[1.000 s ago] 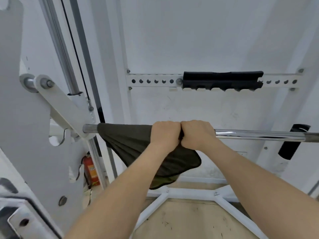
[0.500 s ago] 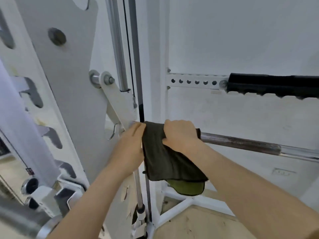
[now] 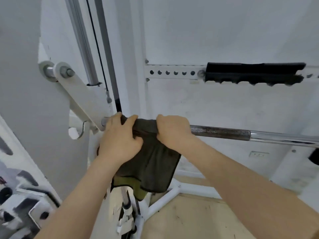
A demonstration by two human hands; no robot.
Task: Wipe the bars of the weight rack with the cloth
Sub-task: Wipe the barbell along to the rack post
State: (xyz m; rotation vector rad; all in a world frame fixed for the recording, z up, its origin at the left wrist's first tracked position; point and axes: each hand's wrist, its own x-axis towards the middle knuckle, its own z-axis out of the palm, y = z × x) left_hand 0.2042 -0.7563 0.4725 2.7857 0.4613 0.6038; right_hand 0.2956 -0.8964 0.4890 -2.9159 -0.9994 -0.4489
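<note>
A: What's moved?
B: The cloth [image 3: 151, 163] has slid to the left end of the bar [image 3: 224, 133] — left hand [image 3: 119, 140] and right hand [image 3: 172, 131] now apart, each grip curled tight round it. Probably this end's nearly done.

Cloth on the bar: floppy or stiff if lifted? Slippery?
Probably floppy: the cloth drapes over the bar and hangs in soft folds. Likely light, being thin. It may slide readily along the smooth metal, though left hand and right hand both grip it against the bar.
</note>
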